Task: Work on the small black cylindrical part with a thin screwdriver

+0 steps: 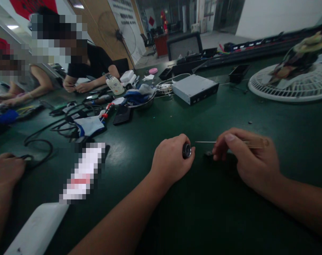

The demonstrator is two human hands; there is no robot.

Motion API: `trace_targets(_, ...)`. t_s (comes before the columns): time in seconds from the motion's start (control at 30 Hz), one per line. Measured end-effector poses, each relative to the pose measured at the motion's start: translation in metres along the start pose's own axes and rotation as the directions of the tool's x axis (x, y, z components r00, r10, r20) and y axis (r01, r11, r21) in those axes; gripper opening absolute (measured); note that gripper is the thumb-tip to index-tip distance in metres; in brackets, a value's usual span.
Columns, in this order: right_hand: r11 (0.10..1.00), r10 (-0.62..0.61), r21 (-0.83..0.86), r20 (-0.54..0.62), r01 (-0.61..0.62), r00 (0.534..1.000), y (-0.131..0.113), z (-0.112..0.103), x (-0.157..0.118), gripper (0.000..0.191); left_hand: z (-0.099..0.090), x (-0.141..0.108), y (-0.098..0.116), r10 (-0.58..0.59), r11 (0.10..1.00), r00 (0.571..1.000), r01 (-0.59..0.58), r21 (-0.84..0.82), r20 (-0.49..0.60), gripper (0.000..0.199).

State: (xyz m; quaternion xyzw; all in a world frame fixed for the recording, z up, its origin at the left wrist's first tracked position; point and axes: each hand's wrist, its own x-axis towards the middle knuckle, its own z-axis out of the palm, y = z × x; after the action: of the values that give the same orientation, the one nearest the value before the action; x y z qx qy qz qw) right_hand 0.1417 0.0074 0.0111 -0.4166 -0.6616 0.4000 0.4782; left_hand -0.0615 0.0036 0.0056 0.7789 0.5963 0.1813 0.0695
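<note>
My left hand [168,159] is closed around a small black cylindrical part [187,150] with a shiny ring at its end. Most of that part is hidden in the fist. My right hand [253,159] grips a screwdriver [258,142] with a tan handle, its thin metal shaft pointing left toward my left hand. The screwdriver's tip and the cylindrical part are apart. Below the right fingertips is a small black piece [209,154]; whether the fingers touch it I cannot tell.
Beyond my hands lie a grey disc drive [195,86], a metal bowl [143,103] with blue-white gloves and a white fan guard [288,90]. A red-handled screwdriver [107,110] and black cables [48,141] are left. Another person's hand [5,170] rests at the left edge; two people sit opposite.
</note>
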Motion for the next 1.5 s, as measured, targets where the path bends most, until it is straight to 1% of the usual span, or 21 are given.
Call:
trace_targets(0.07, 1.0, -0.001, 0.003, -0.057, 0.001, 0.998, 0.002, 0.001, 0.002, 0.031, 0.0, 0.0, 0.0, -0.001, 1.0, 1.0, 0.001, -0.003, -0.01, 0.014)
trace_targets(0.1, 1.0, -0.004, -0.017, -0.054, 0.004, 0.999, 0.004, 0.002, 0.003, 0.029, 0.001, 0.0, 0.0, -0.003, 1.0, 1.0, 0.003, -0.002, -0.014, 0.015)
trace_targets(0.17, 0.992, -0.02, -0.123, 0.026, 0.023, 0.999, 0.006, 0.003, 0.005, 0.023, 0.001, -0.001, -0.001, -0.008, 1.0, 1.0, 0.008, 0.002, -0.019, 0.015)
trace_targets(0.27, 0.932, -0.038, -0.344, 0.209, 0.11, 0.977, 0.009, 0.006, 0.007, 0.011, 0.002, -0.001, -0.001, -0.012, 1.0, 1.0, 0.012, 0.007, -0.027, 0.013)
trace_targets(0.33, 0.893, -0.034, -0.425, 0.269, 0.15, 0.963, 0.008, 0.007, 0.007, 0.016, 0.002, 0.0, -0.001, -0.009, 1.0, 1.0, 0.009, 0.009, -0.025, 0.012)
trace_targets(0.4, 0.88, -0.029, -0.447, 0.288, 0.161, 0.957, 0.007, 0.007, 0.007, 0.024, 0.002, 0.0, -0.001, -0.001, 1.0, 1.0, 0.002, 0.01, -0.016, 0.012)
trace_targets(0.53, 0.874, -0.036, -0.451, 0.305, 0.178, 0.952, 0.008, 0.007, 0.005, 0.034, 0.002, 0.001, -0.001, 0.002, 1.0, 1.0, -0.002, 0.015, -0.006, 0.013)
trace_targets(0.63, 0.875, -0.05, -0.446, 0.303, 0.188, 0.952, 0.011, 0.006, 0.004, 0.036, 0.002, 0.001, -0.001, 0.005, 1.0, 1.0, -0.005, 0.018, -0.002, 0.014)
trace_targets(0.83, 0.895, -0.022, -0.417, 0.313, 0.159, 0.949, 0.01, 0.005, 0.007, 0.018, 0.001, 0.002, -0.001, 0.012, 0.999, 1.0, -0.012, 0.029, 0.018, 0.013)
trace_targets(0.97, 0.91, -0.033, -0.38, 0.328, 0.164, 0.944, 0.007, 0.005, 0.008, 0.015, 0.001, 0.002, -0.001, 0.013, 0.999, 1.0, -0.014, 0.034, 0.014, 0.013)
trace_targets(1.07, 0.915, -0.028, -0.376, 0.306, 0.148, 0.952, 0.007, 0.005, 0.008, 0.015, 0.002, 0.002, -0.001, 0.013, 0.999, 1.0, -0.013, 0.041, 0.014, 0.012)
trace_targets(1.2, 0.931, 0.014, -0.354, 0.278, 0.089, 0.961, 0.009, 0.003, 0.007, 0.016, 0.002, 0.002, -0.001, 0.008, 0.999, 1.0, -0.009, 0.039, 0.01, 0.013)
trace_targets(1.33, 0.97, 0.008, -0.24, 0.207, 0.043, 0.978, 0.011, 0.002, 0.006, 0.021, 0.003, 0.0, -0.002, 0.002, 1.0, 1.0, -0.002, 0.021, -0.001, 0.015)
trace_targets(1.4, 0.984, -0.005, -0.173, 0.174, 0.036, 0.985, 0.012, 0.002, 0.006, 0.023, 0.004, -0.001, -0.003, -0.022, 1.0, 0.999, 0.022, 0.003, -0.023, 0.019)
trace_targets(1.5, 0.993, -0.008, -0.115, 0.163, 0.027, 0.987, 0.012, 0.002, 0.005, 0.023, 0.004, -0.002, -0.004, -0.068, 0.997, 0.996, 0.066, -0.039, -0.059, 0.027)
